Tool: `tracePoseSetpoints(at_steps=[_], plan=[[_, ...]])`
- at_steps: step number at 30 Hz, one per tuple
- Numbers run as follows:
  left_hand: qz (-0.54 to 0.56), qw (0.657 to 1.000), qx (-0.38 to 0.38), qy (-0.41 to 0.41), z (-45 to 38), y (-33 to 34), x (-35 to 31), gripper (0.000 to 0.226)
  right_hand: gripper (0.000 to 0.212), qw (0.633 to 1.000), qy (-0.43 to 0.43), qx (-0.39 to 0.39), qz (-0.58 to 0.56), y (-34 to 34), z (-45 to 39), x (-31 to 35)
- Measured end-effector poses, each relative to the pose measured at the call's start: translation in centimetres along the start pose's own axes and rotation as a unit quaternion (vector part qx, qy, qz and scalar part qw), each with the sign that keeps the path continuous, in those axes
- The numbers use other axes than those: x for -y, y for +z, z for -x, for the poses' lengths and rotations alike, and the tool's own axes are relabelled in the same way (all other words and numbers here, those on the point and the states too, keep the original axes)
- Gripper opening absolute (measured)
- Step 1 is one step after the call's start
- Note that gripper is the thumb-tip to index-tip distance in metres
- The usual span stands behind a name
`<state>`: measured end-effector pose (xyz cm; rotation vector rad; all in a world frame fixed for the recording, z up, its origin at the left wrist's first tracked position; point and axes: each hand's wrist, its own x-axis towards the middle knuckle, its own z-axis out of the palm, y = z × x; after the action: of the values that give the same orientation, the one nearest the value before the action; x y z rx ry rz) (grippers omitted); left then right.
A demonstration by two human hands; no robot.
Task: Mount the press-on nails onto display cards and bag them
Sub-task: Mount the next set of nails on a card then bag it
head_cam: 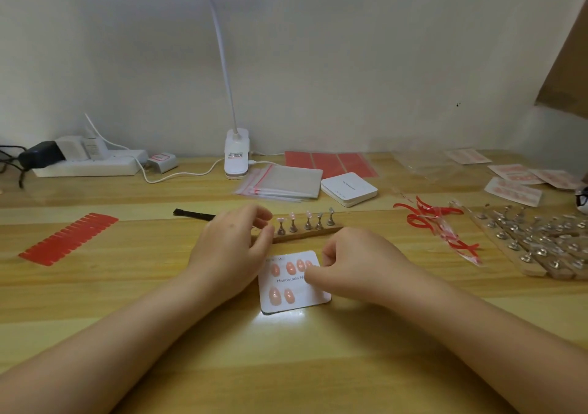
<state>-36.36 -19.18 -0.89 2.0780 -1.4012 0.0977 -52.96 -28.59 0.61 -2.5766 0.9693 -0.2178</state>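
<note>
Head view: nearest me, bare glossy wood-grain counter (286,366). Beyond it, the rounded white display card (296,299) lies flat, smooth pink nails (274,296) stuck on. My right hand (356,264) curls over its right edge; whether it pinches anything, I cannot tell. My left hand (232,248), fingers loosely bent, reaches the wooden stand (305,233) of metal pegs. Farther: clear zip bags (283,181).

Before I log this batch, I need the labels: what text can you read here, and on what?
"Handmade Na", the rest hidden by the right hand: display card.
Small line at the card's top left: too blurred.
Red-and-white label on the lamp base: unreadable.
Print on the white box: too small.
Pink packets: blurred.
</note>
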Motion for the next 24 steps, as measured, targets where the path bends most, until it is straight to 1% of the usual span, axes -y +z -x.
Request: tracePoseSetpoints(at_steps=[2,4,6,8,10,12,16,20,24], plan=[[0.03,0.999,0.021,-0.013,-0.1,0.3,0.2,0.023,0.039,1.0,0.006,-0.009,-0.002,0.1,-0.1,-0.1],[0.037,0.999,0.028,-0.013,-0.2,0.4,0.3,0.029,0.038,0.998,0.007,-0.038,-0.046,0.2,-0.3,-0.3],[0.036,0.999,0.032,-0.009,-0.2,0.4,0.5,0.034,0.036,0.99,0.003,-0.103,-0.098,0.3,-0.6,-0.9],[0.046,0.999,0.029,-0.007,-0.3,0.4,0.5,0.038,0.028,0.981,0.003,-0.171,-0.095,0.4,-1.0,-1.6],[0.062,0.998,0.013,0.0,-0.2,0.3,0.3,0.041,0.023,0.976,0.007,-0.204,-0.078,0.6,-1.3,-2.2],[0.073,0.997,0.0,0.022,0.1,0.2,0.1,0.043,0.018,0.973,0.0,-0.217,-0.079,0.9,-1.7,-2.7],[0.091,0.994,-0.005,0.055,0.6,-0.1,-0.4,0.046,0.022,0.968,-0.016,-0.236,-0.08,1.3,-2.2,-3.1],[0.1,0.993,-0.008,0.064,0.6,-0.2,-0.4,0.045,0.021,0.965,0.009,-0.244,-0.093,1.3,-2.4,-3.4],[0.108,0.992,0.003,0.06,0.6,-0.2,-0.4,0.045,0.017,0.964,0.02,-0.233,-0.125,1.2,-2.6,-3.8]])
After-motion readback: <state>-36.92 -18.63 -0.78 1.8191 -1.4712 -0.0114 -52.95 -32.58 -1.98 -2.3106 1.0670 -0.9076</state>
